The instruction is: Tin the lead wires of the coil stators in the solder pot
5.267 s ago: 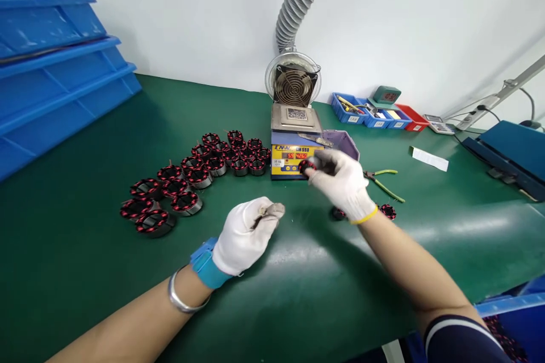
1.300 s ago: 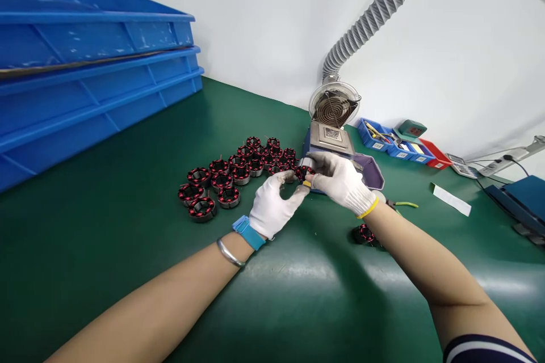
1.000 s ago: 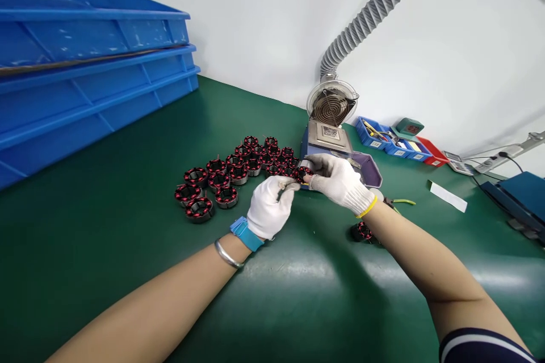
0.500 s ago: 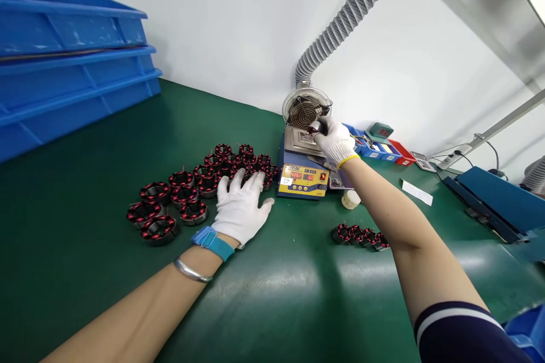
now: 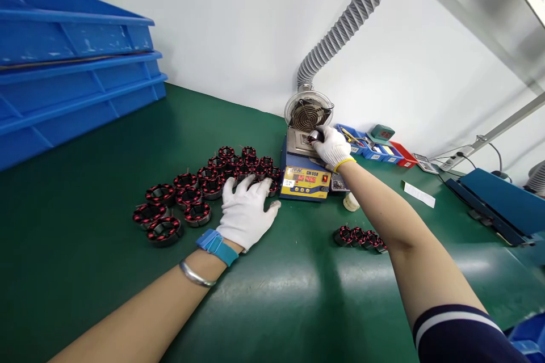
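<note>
My right hand (image 5: 332,147), in a white knit glove, grips a motor stator (image 5: 315,136) over the top of a blue and yellow solder pot (image 5: 304,181) with a lit red display. The stator's outer side looks metallic, and the fingers partly cover it. My left hand (image 5: 247,210), gloved too and with a blue strap at the wrist, is spread with the palm down. Its fingertips reach the near edge of a group of black stators with red windings (image 5: 198,214). Several more stators stand in a row (image 5: 360,237) under my right forearm.
Blue crates (image 5: 80,79) are stacked at the left. Behind the pot stands a round fan guard (image 5: 307,116) with a grey duct hose (image 5: 353,17). A small pale round container (image 5: 351,202), blue bins (image 5: 374,151), a red bin (image 5: 403,154) and a paper strip (image 5: 419,194) lie to the right.
My right hand has lowered the stator slightly towards the pot's top and tilted it. My left hand stays spread by the stators. The whole view has shifted a little.
</note>
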`<state>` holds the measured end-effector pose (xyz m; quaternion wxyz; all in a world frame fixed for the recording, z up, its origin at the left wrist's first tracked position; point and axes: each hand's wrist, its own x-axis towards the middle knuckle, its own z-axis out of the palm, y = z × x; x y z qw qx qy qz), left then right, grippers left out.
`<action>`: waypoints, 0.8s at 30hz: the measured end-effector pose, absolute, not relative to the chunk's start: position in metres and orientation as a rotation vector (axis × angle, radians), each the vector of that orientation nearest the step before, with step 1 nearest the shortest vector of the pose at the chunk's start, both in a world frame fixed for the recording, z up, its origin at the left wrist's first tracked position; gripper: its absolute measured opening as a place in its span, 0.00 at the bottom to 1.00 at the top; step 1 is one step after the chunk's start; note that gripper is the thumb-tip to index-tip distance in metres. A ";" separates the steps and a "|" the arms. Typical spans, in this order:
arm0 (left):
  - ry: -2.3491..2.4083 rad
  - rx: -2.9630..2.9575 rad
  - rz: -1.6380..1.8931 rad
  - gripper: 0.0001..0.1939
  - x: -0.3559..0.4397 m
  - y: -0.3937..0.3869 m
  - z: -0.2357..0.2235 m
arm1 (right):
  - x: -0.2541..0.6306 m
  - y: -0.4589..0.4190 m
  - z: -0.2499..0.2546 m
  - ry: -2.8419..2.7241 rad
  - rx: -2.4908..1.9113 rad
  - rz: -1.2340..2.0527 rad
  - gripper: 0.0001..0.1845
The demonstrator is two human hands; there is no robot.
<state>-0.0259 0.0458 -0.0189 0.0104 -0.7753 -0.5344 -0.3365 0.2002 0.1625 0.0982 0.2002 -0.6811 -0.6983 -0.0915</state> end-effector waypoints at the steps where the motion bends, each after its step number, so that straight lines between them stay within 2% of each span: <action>1: -1.658 -2.416 -1.060 0.25 -0.026 0.045 -0.018 | 0.201 0.163 0.098 -1.953 -1.901 -0.251 0.25; 12: -1.617 -2.413 -0.944 0.25 -0.024 0.045 -0.025 | 0.202 0.169 0.101 -1.932 -1.876 -0.187 0.26; 18: -1.624 -2.456 -0.910 0.18 -0.025 0.046 -0.028 | 0.199 0.160 0.101 -1.907 -1.901 -0.198 0.25; 24: -1.531 -2.484 -1.019 0.14 -0.024 0.044 -0.026 | 0.208 0.154 0.118 -1.790 -1.734 0.075 0.24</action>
